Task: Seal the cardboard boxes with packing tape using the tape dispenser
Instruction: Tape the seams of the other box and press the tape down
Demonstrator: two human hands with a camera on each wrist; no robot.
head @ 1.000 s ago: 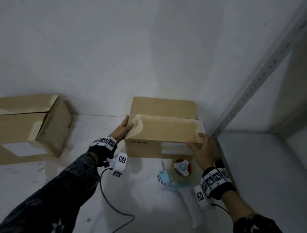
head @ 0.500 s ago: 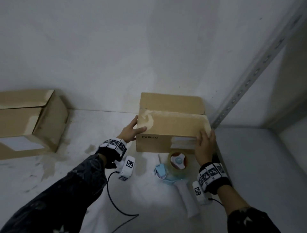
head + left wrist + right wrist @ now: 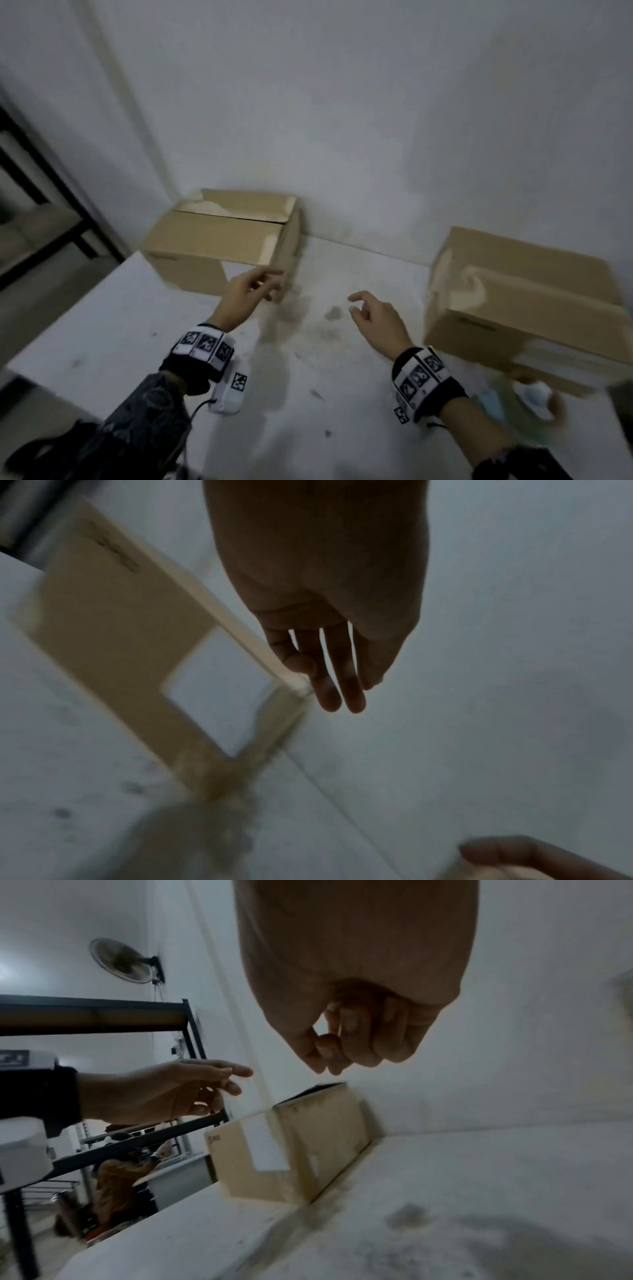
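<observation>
Our left hand (image 3: pixel 245 298), grip loose and holding nothing, hovers just beside the left cardboard box (image 3: pixel 219 246); our right hand (image 3: pixel 376 317) hangs loosely curled, tape dispenser (image 3: pixel 520 407) behind it.

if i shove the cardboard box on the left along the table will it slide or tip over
The left cardboard box will probably slide rather than tip: it sits low and wide, flat on the white table. Its top flaps look closed but worn and possibly unsealed, so gripping there may let them flex or lift. Its weight cannot be judged; the contents are hidden.
</observation>
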